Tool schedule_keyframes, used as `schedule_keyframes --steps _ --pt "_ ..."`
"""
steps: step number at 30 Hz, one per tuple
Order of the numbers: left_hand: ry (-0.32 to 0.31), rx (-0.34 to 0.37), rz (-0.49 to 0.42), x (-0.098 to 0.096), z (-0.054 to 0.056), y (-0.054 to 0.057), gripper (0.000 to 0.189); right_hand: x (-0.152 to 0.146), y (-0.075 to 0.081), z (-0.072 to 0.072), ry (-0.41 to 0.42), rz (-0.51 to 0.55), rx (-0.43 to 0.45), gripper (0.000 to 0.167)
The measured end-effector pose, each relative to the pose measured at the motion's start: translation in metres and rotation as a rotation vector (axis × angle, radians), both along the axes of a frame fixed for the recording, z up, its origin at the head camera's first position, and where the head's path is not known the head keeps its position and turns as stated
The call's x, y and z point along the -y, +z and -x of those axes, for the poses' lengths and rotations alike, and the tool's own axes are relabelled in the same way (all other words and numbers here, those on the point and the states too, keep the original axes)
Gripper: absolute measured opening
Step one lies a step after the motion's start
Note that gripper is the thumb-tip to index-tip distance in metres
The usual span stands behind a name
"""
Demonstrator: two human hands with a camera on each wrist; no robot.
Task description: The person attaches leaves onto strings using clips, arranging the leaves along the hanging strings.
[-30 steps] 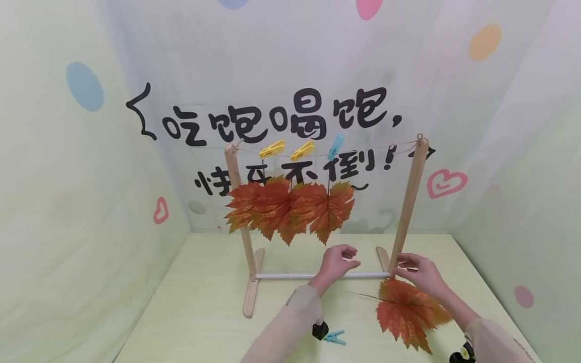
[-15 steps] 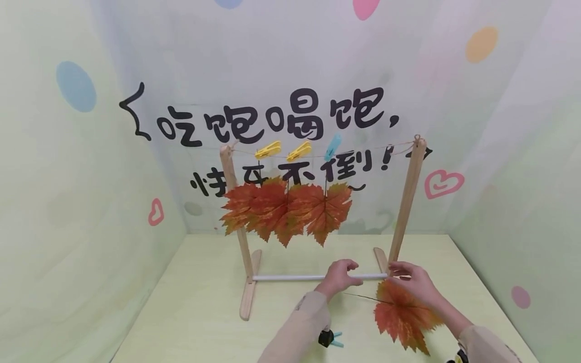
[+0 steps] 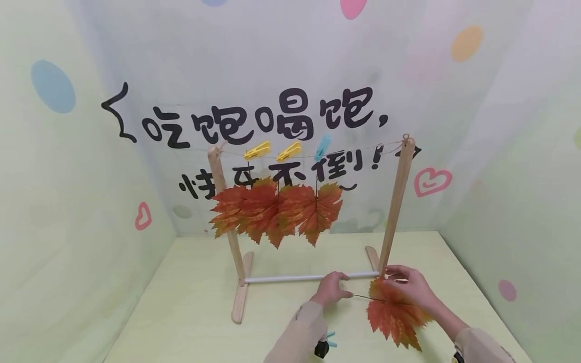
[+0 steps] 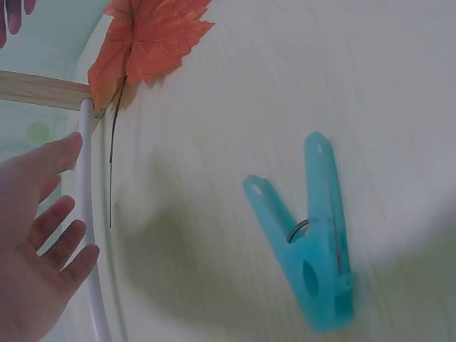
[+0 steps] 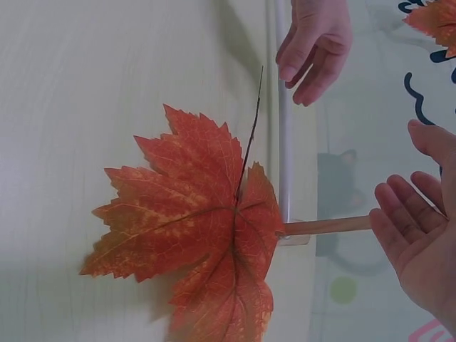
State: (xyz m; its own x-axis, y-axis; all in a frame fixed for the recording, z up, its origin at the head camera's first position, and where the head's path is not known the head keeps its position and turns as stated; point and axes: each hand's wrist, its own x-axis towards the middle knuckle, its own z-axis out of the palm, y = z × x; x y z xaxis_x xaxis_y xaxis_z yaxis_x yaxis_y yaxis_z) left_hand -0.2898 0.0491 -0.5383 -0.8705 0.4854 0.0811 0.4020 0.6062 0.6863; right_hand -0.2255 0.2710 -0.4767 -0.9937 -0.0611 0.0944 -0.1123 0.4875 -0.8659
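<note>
An orange-red artificial maple leaf (image 3: 394, 316) lies on the table by the right foot of the wooden stand, its thin dark stem (image 5: 251, 142) pointing left. My left hand (image 3: 333, 289) is over the white crossbar (image 3: 286, 278), fingers loosely bent and holding nothing; in the head view its thumb overlaps the stem's tip. Above the leaf's upper edge hovers my right hand (image 3: 410, 286), relaxed, with nothing in its fingers. A light-blue clothespin (image 4: 313, 242) lies on the table below my left wrist, partly hidden by the wrist camera in the head view.
Two wooden posts (image 3: 397, 201) hold up a string with two yellow clothespins (image 3: 257, 150) and one blue clothespin (image 3: 323, 147). Overlapping orange leaves (image 3: 277, 212) hang from them. Behind the stand is a white backdrop (image 3: 218, 45) with black lettering.
Both hands have come down, the left one closer to the leaf's stem and the right one closer to the leaf. The head view has turned slightly right. The leaf still lies on the table.
</note>
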Motion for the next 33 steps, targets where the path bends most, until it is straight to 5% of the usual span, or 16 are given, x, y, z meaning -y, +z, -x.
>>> schedule_keyframes --steps 6,13,22,33 --pt "-0.031 -0.002 0.001 0.001 -0.007 -0.015 0.029 0.001 -0.005 -0.002 0.014 0.010 -0.022 0.042" --pt "-0.032 0.078 -0.016 0.001 -0.015 -0.022 0.013 0.004 -0.008 -0.006 0.022 0.028 0.012 0.043" --pt "-0.005 0.008 -0.089 -0.002 -0.016 -0.027 0.007 0.003 -0.006 -0.007 0.028 0.013 0.012 0.044" --pt "0.086 0.045 -0.296 0.003 -0.013 -0.016 0.007 -0.001 -0.001 -0.006 0.027 0.010 -0.009 0.045"
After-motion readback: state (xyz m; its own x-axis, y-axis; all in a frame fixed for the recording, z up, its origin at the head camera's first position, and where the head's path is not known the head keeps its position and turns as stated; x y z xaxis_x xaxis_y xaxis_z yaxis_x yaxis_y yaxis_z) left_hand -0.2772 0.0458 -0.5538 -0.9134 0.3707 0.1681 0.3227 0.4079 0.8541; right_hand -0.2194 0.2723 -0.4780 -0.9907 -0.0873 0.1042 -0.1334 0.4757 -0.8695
